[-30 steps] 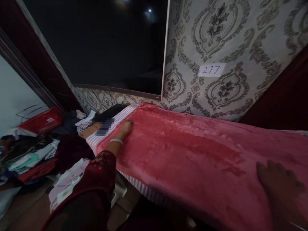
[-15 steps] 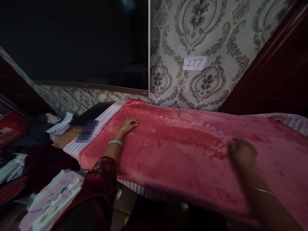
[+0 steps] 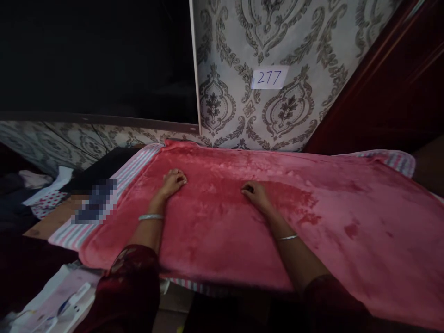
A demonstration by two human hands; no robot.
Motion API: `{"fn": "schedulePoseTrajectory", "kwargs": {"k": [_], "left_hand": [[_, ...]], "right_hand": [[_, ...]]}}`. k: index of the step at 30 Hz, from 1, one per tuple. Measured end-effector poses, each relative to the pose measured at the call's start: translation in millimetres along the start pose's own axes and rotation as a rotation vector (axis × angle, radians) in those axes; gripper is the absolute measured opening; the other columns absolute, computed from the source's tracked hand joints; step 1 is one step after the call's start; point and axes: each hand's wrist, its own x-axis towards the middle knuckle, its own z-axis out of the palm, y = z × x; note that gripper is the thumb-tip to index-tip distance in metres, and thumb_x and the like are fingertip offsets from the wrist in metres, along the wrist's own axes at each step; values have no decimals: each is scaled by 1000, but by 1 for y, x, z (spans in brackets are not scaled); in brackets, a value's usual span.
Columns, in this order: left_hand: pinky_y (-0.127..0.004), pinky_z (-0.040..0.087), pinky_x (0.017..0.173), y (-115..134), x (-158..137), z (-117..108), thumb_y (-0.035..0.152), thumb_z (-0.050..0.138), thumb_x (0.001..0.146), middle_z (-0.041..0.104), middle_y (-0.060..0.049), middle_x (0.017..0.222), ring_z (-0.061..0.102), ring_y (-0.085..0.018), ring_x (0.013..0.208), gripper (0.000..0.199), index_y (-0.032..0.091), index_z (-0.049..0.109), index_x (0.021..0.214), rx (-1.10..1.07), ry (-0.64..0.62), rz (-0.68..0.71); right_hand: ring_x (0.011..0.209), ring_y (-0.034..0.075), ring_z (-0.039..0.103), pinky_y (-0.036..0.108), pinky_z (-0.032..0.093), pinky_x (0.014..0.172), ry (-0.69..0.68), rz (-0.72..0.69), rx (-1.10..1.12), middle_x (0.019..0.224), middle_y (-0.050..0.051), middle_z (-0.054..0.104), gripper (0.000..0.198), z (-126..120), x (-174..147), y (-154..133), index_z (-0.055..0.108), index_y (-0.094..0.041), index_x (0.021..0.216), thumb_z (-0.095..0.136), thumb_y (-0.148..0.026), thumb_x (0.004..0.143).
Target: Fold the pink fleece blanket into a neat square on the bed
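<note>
A plush red-pink blanket lies spread over the surface before me, its striped edging showing at the left. My left hand is above its left half, thumb and fingers curled together in a pinch. Facing it from the right, my right hand is also closed in a pinch, low over the middle of the blanket. Whatever either hand may hold is too small to make out. A stretch of blanket separates the two hands. Darker brushed patches mark the pile around them.
A large dark screen stands behind at the left. Patterned wallpaper carries a paper label reading 277. A blurred-out dark item sits by the blanket's left edge. Cloths lie farther left, and a white tray-like object is at lower left.
My right hand has come leftward across the blanket, nearer to my left hand. The left hand stays at nearly the same place on the blanket. The view has shifted to the right.
</note>
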Motion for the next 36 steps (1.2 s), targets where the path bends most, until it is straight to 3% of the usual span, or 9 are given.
{"fn": "schedulePoseTrajectory", "kwargs": {"k": [6, 9, 12, 16, 20, 26, 33, 36], "left_hand": [[-46, 41, 101, 6, 2, -4, 26, 55, 88, 69, -8, 107, 59, -25, 108, 14, 21, 65, 80, -31, 90, 108], [-43, 42, 98, 12, -1, -11, 27, 52, 90, 70, -7, 99, 60, -24, 101, 14, 22, 61, 80, -54, 154, 151], [-41, 44, 93, 19, -4, -14, 24, 51, 89, 69, -7, 90, 61, -24, 94, 12, 22, 59, 81, -43, 201, 140], [-41, 45, 90, 28, -6, -15, 21, 47, 89, 67, -7, 87, 62, -24, 91, 11, 22, 56, 82, -4, 304, 144], [-40, 48, 87, 34, -5, -14, 19, 47, 89, 64, -8, 86, 61, -24, 89, 11, 23, 51, 80, 11, 369, 173], [-41, 50, 84, 34, -1, -15, 17, 46, 88, 62, -8, 85, 59, -25, 87, 11, 24, 48, 79, 52, 385, 185], [-39, 52, 80, 30, -3, -11, 20, 47, 89, 65, -8, 83, 64, -25, 83, 9, 23, 53, 83, 106, 354, 88], [-37, 52, 79, 31, -4, -9, 25, 49, 94, 69, -10, 86, 67, -25, 83, 11, 21, 59, 95, 117, 286, 8]], "right_hand": [[83, 21, 62, 33, 48, 77, 12, -120, -166, 84, 6, 71, 10, 6, -9, 13, 69, -21, 81, 60, -18, 82], [91, 24, 63, 37, 50, 83, 46, -179, -222, 95, 9, 72, 16, 5, -12, 14, 73, -20, 97, 61, -26, 88], [104, 29, 62, 43, 49, 91, 63, -225, -328, 112, 13, 71, 34, 4, -14, 11, 73, -20, 118, 68, -35, 88], [111, 32, 59, 45, 47, 91, 12, -234, -464, 123, 15, 67, 41, 4, -16, 3, 70, -22, 130, 67, -32, 90], [111, 30, 59, 42, 45, 90, -16, -229, -480, 122, 13, 68, 31, 6, -16, -6, 73, -22, 123, 63, -25, 94], [101, 26, 59, 36, 42, 84, -54, -153, -500, 103, 11, 71, 15, 9, -12, -16, 73, -20, 93, 58, -17, 96], [90, 25, 60, 34, 43, 84, 206, -118, -405, 93, 11, 68, 20, 12, -14, -19, 65, -19, 90, 46, -13, 96], [90, 24, 61, 34, 45, 84, 205, -103, -369, 95, 12, 69, 21, 14, -14, -18, 64, -18, 92, 44, -13, 96]]}}
